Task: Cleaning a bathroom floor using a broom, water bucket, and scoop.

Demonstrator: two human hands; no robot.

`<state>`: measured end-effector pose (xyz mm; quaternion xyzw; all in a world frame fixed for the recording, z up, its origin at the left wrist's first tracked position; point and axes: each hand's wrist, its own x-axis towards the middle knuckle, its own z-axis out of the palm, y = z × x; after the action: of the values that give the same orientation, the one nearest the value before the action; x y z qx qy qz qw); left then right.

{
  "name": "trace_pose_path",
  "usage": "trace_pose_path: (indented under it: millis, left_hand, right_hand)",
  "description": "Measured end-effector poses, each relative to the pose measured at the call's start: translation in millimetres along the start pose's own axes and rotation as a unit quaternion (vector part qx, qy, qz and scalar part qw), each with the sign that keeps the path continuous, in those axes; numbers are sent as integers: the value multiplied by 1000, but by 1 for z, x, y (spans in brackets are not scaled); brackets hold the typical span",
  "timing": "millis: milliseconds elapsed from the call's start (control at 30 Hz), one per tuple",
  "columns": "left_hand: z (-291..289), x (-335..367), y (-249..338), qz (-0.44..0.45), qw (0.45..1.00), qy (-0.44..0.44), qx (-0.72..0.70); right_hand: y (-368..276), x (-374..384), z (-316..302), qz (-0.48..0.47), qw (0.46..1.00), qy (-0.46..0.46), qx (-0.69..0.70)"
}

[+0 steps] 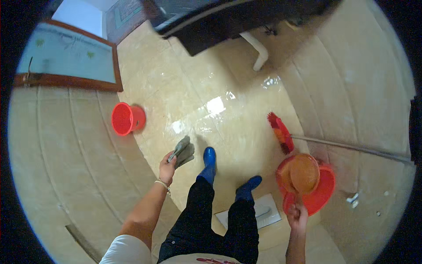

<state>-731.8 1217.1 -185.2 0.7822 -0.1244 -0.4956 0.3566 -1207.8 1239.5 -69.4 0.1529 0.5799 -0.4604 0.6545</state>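
Note:
My left hand [166,170] is closed round one end of a grey-green rag [184,152], which hangs bunched above the wet floor to the left of my boots. On the right, my right hand [298,216] grips the handle of an orange-brown water dipper [305,174]. The dipper's round bowl is over a red basin [324,192] and hides part of it. Whether the dipper holds water I cannot tell.
Just beyond the basin, a red floor brush [281,133] rests with its long pole [351,144] against the right wall. A red bucket [128,119] stands by the left wall. Between my blue boots [209,158] and me is a squat toilet [269,210]. A white pipe [259,52] hangs below a dark counter [211,31].

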Motion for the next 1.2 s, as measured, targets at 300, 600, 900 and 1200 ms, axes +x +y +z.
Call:
trace_pose_path:
  millis: [300, 600, 900, 1200]
  left_hand:
    - [-69, 0, -30, -27, 996, 49, -65]
    - [-98, -10, -97, -71, 983, 105, -131]
    - [-84, 14, -89, -90, 972, 83, -199]
    - [-87, 24, -87, -70, 984, 65, -154]
  right_hand:
    - [-69, 172, 331, 96, 969, -225, -20]
    - [-36, 158, 375, 98, 963, -235, -84]
    - [-16, 153, 315, 115, 970, -70, -204]
    - [-11, 219, 422, -38, 956, 32, -288]
